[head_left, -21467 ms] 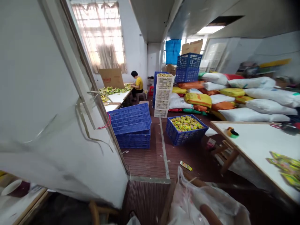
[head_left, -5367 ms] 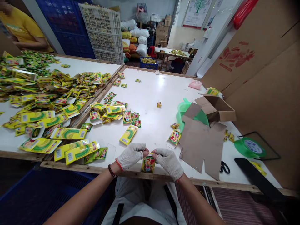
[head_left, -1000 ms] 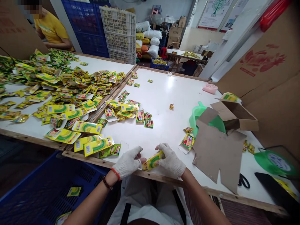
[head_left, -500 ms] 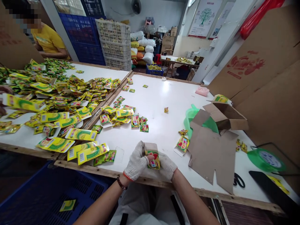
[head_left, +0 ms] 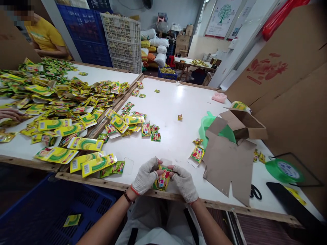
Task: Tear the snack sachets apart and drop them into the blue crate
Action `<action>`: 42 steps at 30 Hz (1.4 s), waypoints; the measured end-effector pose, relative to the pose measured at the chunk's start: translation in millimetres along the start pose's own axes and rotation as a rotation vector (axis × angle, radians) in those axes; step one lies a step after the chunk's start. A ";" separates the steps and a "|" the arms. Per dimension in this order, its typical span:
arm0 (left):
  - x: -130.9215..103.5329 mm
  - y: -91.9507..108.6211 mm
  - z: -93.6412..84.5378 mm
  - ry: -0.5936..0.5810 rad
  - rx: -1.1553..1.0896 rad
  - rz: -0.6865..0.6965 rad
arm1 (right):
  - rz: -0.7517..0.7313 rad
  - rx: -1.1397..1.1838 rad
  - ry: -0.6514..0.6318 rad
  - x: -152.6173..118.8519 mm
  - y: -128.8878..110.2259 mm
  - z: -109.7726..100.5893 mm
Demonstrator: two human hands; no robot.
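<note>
Both my hands wear white gloves with bare fingertips. Between them, at the table's front edge, is a small yellow, green and red box [head_left: 161, 179]. My left hand [head_left: 146, 176] grips its left side, and my right hand [head_left: 184, 182] pinches its upper right corner. Left of my hands, flat yellow boxes [head_left: 98, 164] lie over green packets [head_left: 119, 167]. Farther up sits a small heap of yellow boxes and packets [head_left: 127, 122]. To the right, another filled yellow box [head_left: 197, 153] lies by the cardboard.
A flattened brown cardboard piece [head_left: 227, 160] covers part of a green basket [head_left: 204, 127]. Black scissors [head_left: 256, 192] and green tape [head_left: 284, 170] lie at the right. A large packet pile [head_left: 63, 92] fills the left table, where a person in yellow sits. A blue crate [head_left: 97, 211] stands below.
My right hand has come round to the box's upper corner, its fingers now showing. One yellow flat box now lies on the small heap. The other person's hand at the left has lowered onto the pile.
</note>
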State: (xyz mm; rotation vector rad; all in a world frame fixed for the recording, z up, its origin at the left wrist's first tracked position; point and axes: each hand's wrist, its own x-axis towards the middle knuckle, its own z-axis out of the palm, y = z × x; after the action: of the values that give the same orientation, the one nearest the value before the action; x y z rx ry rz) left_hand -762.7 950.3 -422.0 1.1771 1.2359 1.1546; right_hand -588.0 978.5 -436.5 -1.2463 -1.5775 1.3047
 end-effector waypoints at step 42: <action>-51.1 78.9 -106.7 -0.060 0.838 -0.108 | -0.073 -0.676 0.227 43.1 -16.5 -56.9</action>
State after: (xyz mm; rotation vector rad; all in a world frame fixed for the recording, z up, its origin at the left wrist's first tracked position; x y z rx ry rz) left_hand -869.2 904.9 -339.3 1.6975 1.7825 0.4960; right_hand -549.9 1035.0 -409.8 -1.6421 -1.9404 0.5531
